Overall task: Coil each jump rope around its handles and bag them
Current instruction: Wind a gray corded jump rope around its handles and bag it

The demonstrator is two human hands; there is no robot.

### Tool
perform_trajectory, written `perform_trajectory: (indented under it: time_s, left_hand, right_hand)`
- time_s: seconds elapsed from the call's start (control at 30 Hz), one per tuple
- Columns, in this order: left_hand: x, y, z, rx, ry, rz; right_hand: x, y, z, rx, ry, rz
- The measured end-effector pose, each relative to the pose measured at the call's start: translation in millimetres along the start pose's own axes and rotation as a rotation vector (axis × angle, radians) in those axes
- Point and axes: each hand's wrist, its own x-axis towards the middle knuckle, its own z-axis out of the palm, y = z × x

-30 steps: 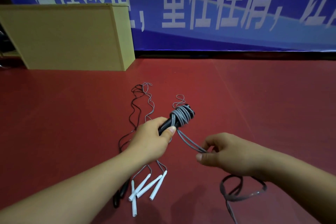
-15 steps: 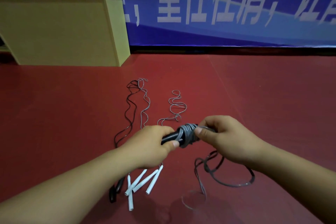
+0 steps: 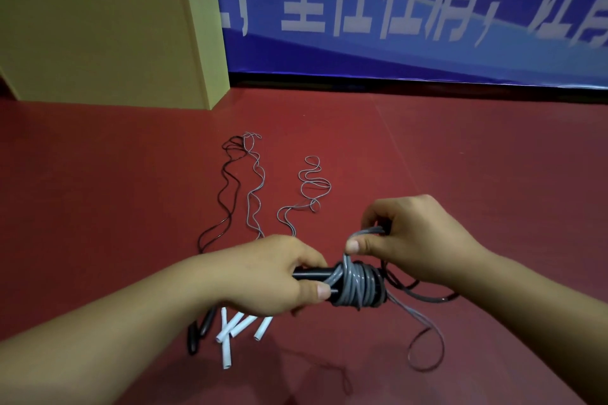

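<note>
Above the red floor, near the middle of the view, the left hand grips a pair of black handles, fingers and thumb curled round them. A grey rope coil is wound around the handles' right end. The right hand is just above the coil, thumb and fingers pinching a bent loop of the grey rope. Loose slack trails from the coil down to the floor at the near right. Under the left hand lie white handles and, left of them, dark handles; their thin ropes snake away toward a tan box at the far left. A blue banner stands behind.
</note>
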Motion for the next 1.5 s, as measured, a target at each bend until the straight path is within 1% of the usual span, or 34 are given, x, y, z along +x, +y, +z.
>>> perform_trajectory:
  time_s: [0.1,0.13,0.23,0.3,0.37,0.47,0.53,0.6,0.7,0.77,0.83,0.97,1.0,1.1,1.23,1.33,1.43,1.5]
  left_hand:
    - [-4.2,4.3,-2.5,-0.356,-0.104,-0.006]
    - [-4.9,4.6,-3.7,-0.466,-0.135,0.005]
    - [-5.7,5.8,-6.6,-0.703,-0.202,0.057]
    - [-6.5,7.7,-7.7,-0.848,-0.228,0.092]
    - [-7.1,10.7,-8.0,-0.971,-0.227,0.111]
    - [-5.2,14.2,-10.2,-1.096,-0.129,0.12]
    - [-3.6,15.5,-11.2,-1.158,-0.06,0.118]
    - [-1.6,16.5,-12.6,-1.19,0.004,0.097]
    - [1.9,17.7,-12.7,-1.207,0.121,0.035]
    - [5.6,14.3,-13.0,-1.18,0.237,-0.013]
    - [8.4,8.3,-14.3,-1.096,0.347,-0.056]
    - [11.4,-2.2,-12.8,-0.873,0.459,-0.118]
    - [12.2,-3.8,-11.9,-0.843,0.484,-0.134]
    - [13.9,-5.4,-10.1,-0.802,0.54,-0.167]
    - [18.0,-5.4,-7.9,-0.716,0.609,-0.17]
    - [22.6,-8.0,-7.0,-0.645,0.687,-0.141]
    - [26.3,-14.8,-8.8,-0.596,0.745,-0.121]
    - [28.1,-19.9,-11.1,-0.526,0.8,-0.116]
  right_hand:
    - [2.9,0.1,-2.0,0.125,0.003,-0.001]
    - [3.9,-0.9,-2.2,0.222,0.006,0.005]
    - [5.5,-5.8,-4.0,0.615,-0.042,0.026]
    - [5.3,-8.3,-5.6,0.77,-0.064,0.007]
    - [3.9,-9.6,-4.7,0.751,-0.04,-0.049]
    - [2.9,-10.4,1.5,0.58,0.004,-0.08]
    - [1.6,-13.4,9.6,0.549,-0.038,-0.016]
    - [-0.4,-19.6,14.7,0.569,-0.15,0.012]
    - [-3.2,-23.4,21.5,0.605,-0.307,0.037]
    - [-3.2,-23.1,22.1,0.617,-0.316,0.117]
    - [-2.2,-22.9,21.4,0.582,-0.312,0.183]
    - [-1.4,-25.6,18.6,0.651,-0.326,0.304]
    - [-1.8,-26.0,17.6,0.653,-0.319,0.308]
    - [-2.7,-25.4,15.2,0.569,-0.298,0.258]
    - [-4.8,-30.3,15.1,0.268,-0.224,0.076]
    - [-8.2,-33.4,16.7,0.144,-0.198,-0.042]
    - [-8.9,-35.1,18.5,0.119,-0.198,-0.038]
    - [-7.7,-37.6,18.1,0.245,-0.213,0.043]
